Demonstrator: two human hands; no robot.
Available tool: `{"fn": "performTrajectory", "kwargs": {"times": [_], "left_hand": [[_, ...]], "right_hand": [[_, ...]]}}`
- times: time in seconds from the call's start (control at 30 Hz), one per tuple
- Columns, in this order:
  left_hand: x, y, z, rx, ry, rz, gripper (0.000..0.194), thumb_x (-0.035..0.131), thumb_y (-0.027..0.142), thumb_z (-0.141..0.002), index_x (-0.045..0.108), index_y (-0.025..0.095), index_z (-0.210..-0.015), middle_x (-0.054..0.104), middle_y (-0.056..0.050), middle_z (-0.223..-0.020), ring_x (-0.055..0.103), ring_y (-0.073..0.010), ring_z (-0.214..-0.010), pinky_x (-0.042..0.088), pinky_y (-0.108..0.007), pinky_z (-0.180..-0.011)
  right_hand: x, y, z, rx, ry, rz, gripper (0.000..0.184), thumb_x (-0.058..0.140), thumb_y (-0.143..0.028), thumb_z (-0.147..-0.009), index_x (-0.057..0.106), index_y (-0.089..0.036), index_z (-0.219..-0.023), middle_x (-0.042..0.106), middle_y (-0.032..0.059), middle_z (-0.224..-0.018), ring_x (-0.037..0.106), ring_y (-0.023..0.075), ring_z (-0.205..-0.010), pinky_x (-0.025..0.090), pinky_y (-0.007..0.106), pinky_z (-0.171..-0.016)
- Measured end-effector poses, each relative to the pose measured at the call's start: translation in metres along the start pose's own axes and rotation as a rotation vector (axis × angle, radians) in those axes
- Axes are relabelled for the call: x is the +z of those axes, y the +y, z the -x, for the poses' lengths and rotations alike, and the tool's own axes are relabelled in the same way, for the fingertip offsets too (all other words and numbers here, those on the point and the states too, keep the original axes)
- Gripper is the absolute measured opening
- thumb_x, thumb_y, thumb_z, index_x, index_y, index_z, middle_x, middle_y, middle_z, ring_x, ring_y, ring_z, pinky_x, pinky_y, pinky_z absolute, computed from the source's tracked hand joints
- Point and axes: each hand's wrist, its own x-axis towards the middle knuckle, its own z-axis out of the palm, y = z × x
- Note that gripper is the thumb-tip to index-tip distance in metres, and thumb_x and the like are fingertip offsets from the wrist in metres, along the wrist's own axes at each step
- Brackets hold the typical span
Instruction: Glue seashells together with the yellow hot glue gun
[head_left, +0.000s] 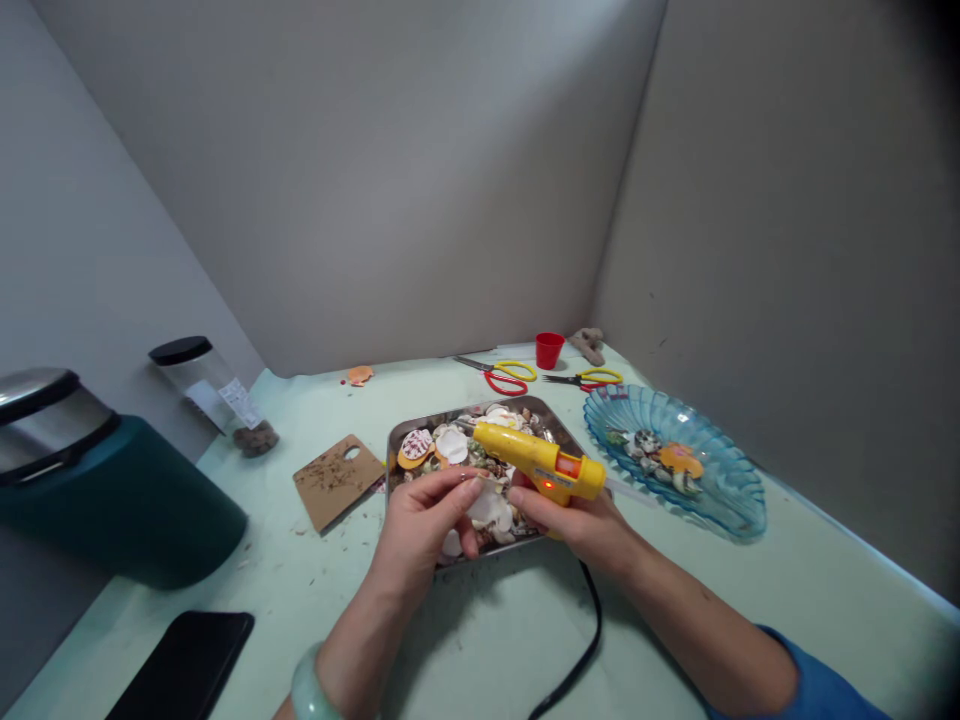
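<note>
My right hand (566, 515) is closed around the grip of a yellow hot glue gun (517, 447), whose small light glows orange. The gun's nozzle points left, over a metal tray (394, 440) of mixed seashells. Between the thumb and fingers of my left hand (431, 510) is a white shell (489, 505), held above the tray's near side. My right fingertips are close to that shell; whether they touch it I cannot tell. A clear glue stick (630, 492) sticks out of the gun's back end, and a black cord (592, 640) hangs below.
A blue shell-shaped dish (735, 490) with shells stands right. Scissors (499, 372), pliers (585, 379) and a red cup (550, 350) lie behind the tray. Leftward are a brown board (337, 482), a clear jar (217, 395), a teal bottle (142, 500) and a black phone (187, 665).
</note>
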Motion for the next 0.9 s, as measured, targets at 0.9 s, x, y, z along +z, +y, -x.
{"fn": "performTrajectory", "kwargs": {"times": [0.9], "left_hand": [[0.0038,0.003,0.0005,0.04,0.032,-0.027,0.031,0.082,0.036,-0.066,0.077,0.014,-0.087,0.066,0.0,-0.055,0.058,-0.0098,-0.045,0.045,-0.019,-0.047]], "right_hand": [[0.0021,0.0036,-0.0032,-0.039,0.058,-0.02,0.017,0.065,-0.038,-0.083,0.063,-0.02,-0.083,0.055,-0.0021,-0.068,0.049,0.014,-0.059,0.04,0.027,-0.056]]}}
